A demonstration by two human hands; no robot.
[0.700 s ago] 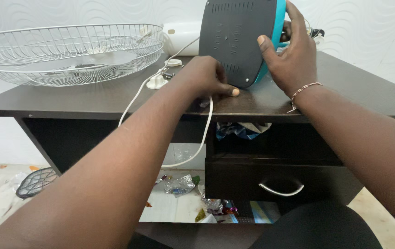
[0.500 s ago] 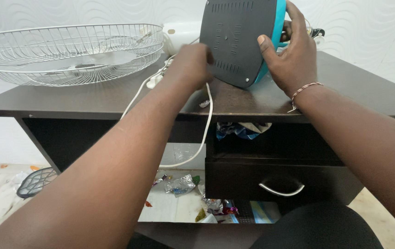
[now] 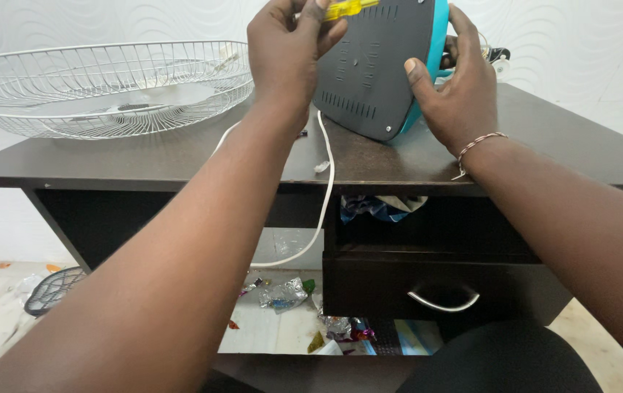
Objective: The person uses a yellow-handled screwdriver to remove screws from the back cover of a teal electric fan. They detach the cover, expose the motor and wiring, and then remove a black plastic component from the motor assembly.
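Note:
A fan base [image 3: 373, 69] with a dark grey underside and a teal rim stands tilted on edge on the dark wooden desk [image 3: 144, 156]. My right hand [image 3: 453, 87] grips its right rim, thumb on the grey underside. My left hand [image 3: 286, 47] is raised near the top left of the base and holds a yellow-handled tool [image 3: 351, 9] against the upper part of the underside. A white power cord [image 3: 324, 182] runs from behind my left wrist over the desk's front edge.
A wire fan guard [image 3: 108, 87] lies at the desk's back left. Below the desktop are a drawer with a metal handle [image 3: 444, 300] and an open shelf with crumpled wrappers. Foil scraps [image 3: 282, 292] litter the floor, and a dark mesh guard [image 3: 53, 290] lies at the left.
My left hand rose from the desk surface near the base's lower edge to its top, now holding the yellow-handled tool. My right hand kept its grip on the base.

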